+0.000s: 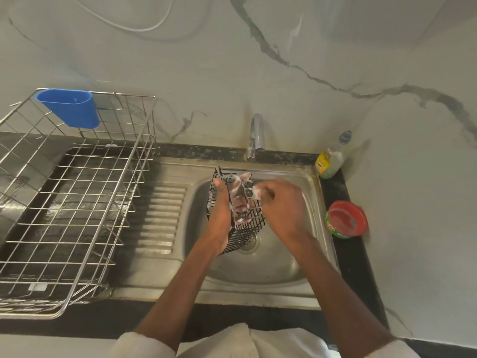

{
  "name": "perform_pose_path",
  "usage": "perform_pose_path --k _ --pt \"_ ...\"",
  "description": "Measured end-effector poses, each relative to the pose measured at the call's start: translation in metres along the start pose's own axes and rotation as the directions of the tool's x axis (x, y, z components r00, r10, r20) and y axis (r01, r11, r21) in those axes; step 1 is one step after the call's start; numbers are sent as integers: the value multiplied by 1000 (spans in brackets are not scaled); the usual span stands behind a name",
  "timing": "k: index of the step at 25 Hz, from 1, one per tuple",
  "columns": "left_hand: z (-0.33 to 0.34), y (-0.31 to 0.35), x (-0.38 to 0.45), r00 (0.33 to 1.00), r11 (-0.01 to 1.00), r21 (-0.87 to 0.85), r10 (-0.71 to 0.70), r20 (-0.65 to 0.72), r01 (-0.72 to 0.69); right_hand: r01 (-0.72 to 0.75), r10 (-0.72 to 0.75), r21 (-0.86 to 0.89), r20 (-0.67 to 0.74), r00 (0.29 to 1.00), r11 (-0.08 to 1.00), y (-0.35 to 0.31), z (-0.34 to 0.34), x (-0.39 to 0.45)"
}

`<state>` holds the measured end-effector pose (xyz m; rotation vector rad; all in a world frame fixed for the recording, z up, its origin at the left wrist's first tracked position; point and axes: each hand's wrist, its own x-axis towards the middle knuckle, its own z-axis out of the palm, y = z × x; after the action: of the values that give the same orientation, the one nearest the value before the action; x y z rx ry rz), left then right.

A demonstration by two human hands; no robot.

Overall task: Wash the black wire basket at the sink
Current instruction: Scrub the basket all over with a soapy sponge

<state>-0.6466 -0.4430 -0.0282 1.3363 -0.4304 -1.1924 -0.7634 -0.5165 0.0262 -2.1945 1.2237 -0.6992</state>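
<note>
While the left hand [219, 218] grips the black wire basket [238, 210] over the sink [313, 192] bowl — thumb outside the mesh, soapy fingers [241, 209] curled inside it — the right hand [281, 202] pinches a small sudsy scrubber [256, 191] against the upper wires. To scrub well, I'd work the scrubber along each wire away from the gripping fingers, turning the basket so every face gets reached. Whether the tap [255, 136] runs is hard to tell; the right fingertips are hidden under the knuckles, and the basket's far side is unseen.
</note>
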Motion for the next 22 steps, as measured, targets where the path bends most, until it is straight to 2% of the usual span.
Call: perform_pose_path --k 2,4,7,13,16,17,19,20,22 --pt "1 -2 -3 1000 1000 19 -4 20 4 -111 114 48 -86 990 993 -3 6 29" --pt "-4 -4 -4 999 1000 -26 -12 41 13 -121 125 108 -35 991 987 -8 11 46" --pt "-19 3 -1 1000 990 -137 -24 -10 23 -92 85 79 88 993 993 -10 13 30" --pt "-26 2 2 991 980 -194 -68 -114 45 85 -79 -66 101 992 994 -9 6 -21" --pt "-17 5 1 992 974 -220 -82 -99 58 219 -204 -148 114 972 964 -30 21 -40" --pt "-13 8 -2 991 970 -236 -90 -101 64 220 -211 -89 105 972 971 -35 24 -43" --pt "-10 11 -6 983 968 -242 -107 -147 69 113 -123 138 67 990 984 -40 22 -37" --pt "-10 11 -7 980 968 -242 -114 -161 72 38 -58 243 77 995 969 -44 21 -31" --pt "-10 7 -9 978 966 -252 -104 -182 56 -45 -7 310 164 986 950 -54 17 -22"
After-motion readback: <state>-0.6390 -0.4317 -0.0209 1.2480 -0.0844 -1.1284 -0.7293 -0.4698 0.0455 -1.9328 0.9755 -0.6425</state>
